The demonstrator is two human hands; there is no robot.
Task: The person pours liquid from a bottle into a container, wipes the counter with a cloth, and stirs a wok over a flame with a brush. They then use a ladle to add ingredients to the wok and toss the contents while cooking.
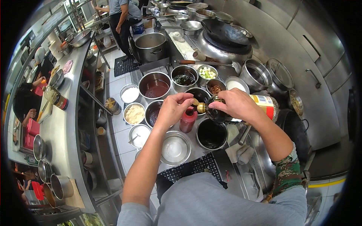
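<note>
My right hand (241, 104) is wrapped round a big dark sauce bottle (215, 113), tipped nearly level with its neck to the left. The bottle's yellow neck (201, 108) lies over the mouth of a red plastic squeeze bottle (187, 122), which stands upright among the pots. My left hand (175, 110) is closed in a pinch beside the neck, its fingertips at a small tan cap (195, 101). Below the tilted bottle stands a metal pot of dark liquid (212, 147). An almost colourless metal bowl (176, 161) sits in front of the squeeze bottle.
Around me stand pots of reddish sauce (139, 81), a bowl of minced pale food (144, 113), a white powder bowl (130, 86) and chopped green pieces (207, 80). A wok (226, 34) rests on the range. A long steel counter (71, 124) runs left. Another person (120, 19) stands beyond.
</note>
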